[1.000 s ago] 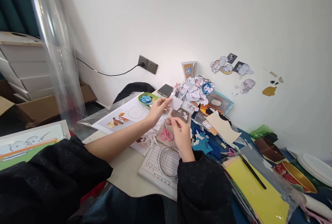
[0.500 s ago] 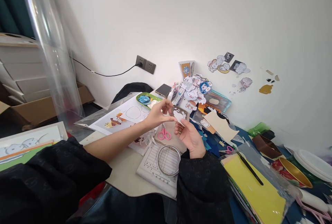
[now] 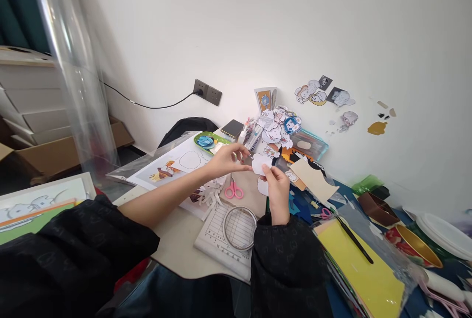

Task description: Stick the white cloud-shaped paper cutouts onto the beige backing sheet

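Observation:
Above a cluttered craft table, both of my hands pinch a small white paper cutout (image 3: 261, 163). My left hand (image 3: 228, 157) grips its left edge with thumb and forefinger. My right hand (image 3: 276, 185) holds its lower right edge from below. Pink scissors (image 3: 234, 190) lie on the table just under the hands. A metal ring (image 3: 240, 220) rests on a lined sheet (image 3: 221, 239) near my right wrist. Both arms wear black sleeves.
Cartoon cutouts (image 3: 280, 129) pile up against the wall, with more stuck on the wall (image 3: 324, 93). A yellow sheet (image 3: 365, 274) with a black pen (image 3: 356, 242) lies at right, beside bowls (image 3: 420, 246). A phone (image 3: 234, 128), a green dish (image 3: 210, 140) and a clear plastic roll (image 3: 70, 72) stand at left.
The white cutout has been turned and passed lower, from my left hand alone to both hands. My right hand rose from the table to grip it.

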`<state>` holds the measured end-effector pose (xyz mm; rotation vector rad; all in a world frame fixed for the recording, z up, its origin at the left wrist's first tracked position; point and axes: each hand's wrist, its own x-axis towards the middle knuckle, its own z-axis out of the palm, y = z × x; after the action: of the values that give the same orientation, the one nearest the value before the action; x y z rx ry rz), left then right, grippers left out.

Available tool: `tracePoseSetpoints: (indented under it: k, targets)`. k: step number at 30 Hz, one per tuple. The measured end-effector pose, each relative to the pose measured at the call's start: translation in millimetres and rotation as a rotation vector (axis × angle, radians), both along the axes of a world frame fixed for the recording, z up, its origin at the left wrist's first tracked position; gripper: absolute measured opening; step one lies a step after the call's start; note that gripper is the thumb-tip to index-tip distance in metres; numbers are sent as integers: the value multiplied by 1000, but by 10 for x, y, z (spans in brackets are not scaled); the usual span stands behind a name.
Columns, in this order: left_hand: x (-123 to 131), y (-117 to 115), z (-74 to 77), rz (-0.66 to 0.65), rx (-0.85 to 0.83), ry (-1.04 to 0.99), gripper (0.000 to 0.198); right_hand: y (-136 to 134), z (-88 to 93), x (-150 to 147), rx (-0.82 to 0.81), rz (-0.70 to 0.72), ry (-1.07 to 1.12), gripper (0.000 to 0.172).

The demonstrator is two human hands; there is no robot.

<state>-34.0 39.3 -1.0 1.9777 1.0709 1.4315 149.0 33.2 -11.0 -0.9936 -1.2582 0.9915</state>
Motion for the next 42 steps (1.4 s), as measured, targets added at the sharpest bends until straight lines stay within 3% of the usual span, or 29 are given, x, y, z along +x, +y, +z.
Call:
tracePoseSetpoints:
  k: [6, 12, 18, 24, 27, 30, 33, 37, 42]
  targets:
    - [-40, 23, -28, -51, -158, -55, 34, 16, 21, 108, 50, -98, 56, 30]
    - [87, -47, -22, -136, -259, -160, 32, -117, 104, -23, 47, 24, -50, 32]
    - [179, -82, -51, -98, -254, -200, 29, -125, 57, -51, -64, 1, -37, 46]
    - [231, -123, -36, -110, -262, -207, 26, 44, -15, 89, -186, -28, 136, 53]
    - [272, -180, -4, -186, -286, -213, 28, 19, 52, 136, -227, 93, 238, 60]
    - [346, -266, -5, -258, -316, -204, 30, -85, 124, 79, -256, 361, 427, 61]
    - [427, -342, -46, -202, -361, -161, 35, -191, 160, -54, -266, 595, 602, 62]
    - [485, -381, -97, -80, -336, -94, 41, -260, 177, -186, -264, 625, 578, 63]
    - [495, -376, -122, -29, -336, -102, 43, -269, 176, -191, -263, 614, 554, 64]
